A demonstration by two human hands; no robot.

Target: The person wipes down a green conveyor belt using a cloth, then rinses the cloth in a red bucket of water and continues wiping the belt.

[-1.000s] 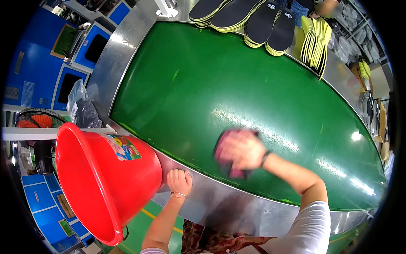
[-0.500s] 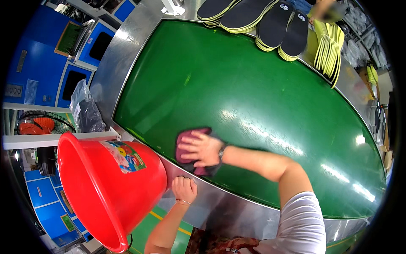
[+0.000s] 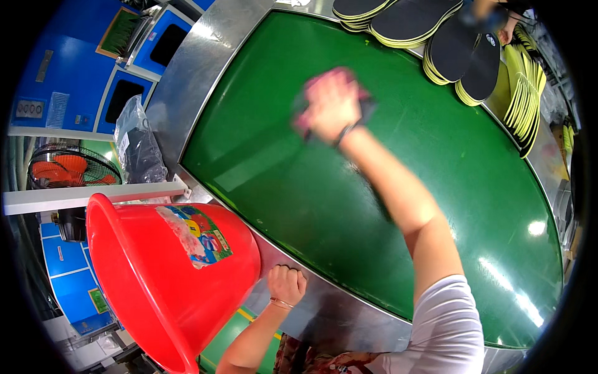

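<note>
A dark maroon cloth with a darker border lies under my right hand, on the glossy green work surface. That hand bears down on the cloth and holds it; motion blurs the fingers and cloth. The right arm reaches far across the green surface. Closed in a loose fist, my left hand rests on the metal edge nearest me, just right of a red plastic bucket. Nothing shows in its fingers.
Stacks of black insoles with yellow-green layers line the far right edge, beside fanned yellow-green sheets. Another person's hand is near them. A clear plastic bag, a white bar and a fan are at left.
My right hand has swept the cloth away from me and slightly right, from the near edge to the far part of the green surface. My left fist stays on the metal edge.
</note>
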